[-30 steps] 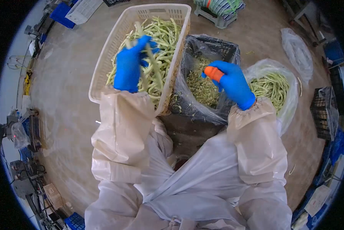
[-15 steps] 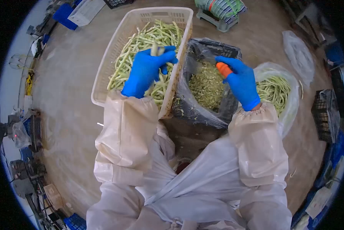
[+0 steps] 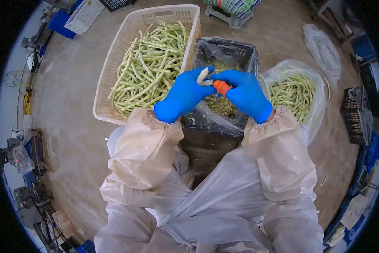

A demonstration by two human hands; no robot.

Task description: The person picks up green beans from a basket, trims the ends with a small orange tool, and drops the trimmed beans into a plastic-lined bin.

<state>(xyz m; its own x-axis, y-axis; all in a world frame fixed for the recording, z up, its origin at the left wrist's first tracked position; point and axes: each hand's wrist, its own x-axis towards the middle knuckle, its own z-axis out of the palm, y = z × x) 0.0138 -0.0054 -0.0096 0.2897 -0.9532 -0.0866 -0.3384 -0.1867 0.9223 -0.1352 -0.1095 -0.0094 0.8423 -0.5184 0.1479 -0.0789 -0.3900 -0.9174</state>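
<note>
My left hand [image 3: 184, 92], in a blue glove, is closed around a pale green bean [image 3: 203, 77] whose end curves up between the fingers. Against it, my right hand [image 3: 245, 91], gloved in blue too, has its fingers drawn together at the bean's end. An orange thumb cover [image 3: 222, 87] sits on the right thumb, with a small dark sliver at its tip. Both hands meet above a black crate [image 3: 247, 52] lined with clear plastic, which holds small green trimmings [image 3: 223, 108]. The hands cover part of the crate.
On the left stands a white plastic basket [image 3: 103, 95] heaped with green beans [image 3: 153, 67]. A clear bag [image 3: 318, 111] of beans lies to the right. Beyond are a crumpled plastic bag [image 3: 322, 50], a black crate [image 3: 354, 120] and a grey stool [image 3: 231, 19] carrying a bundle.
My left hand has come right and down from over the bean basket with a bean. My right hand has moved left and closed in, so the hands now meet over the crate.
</note>
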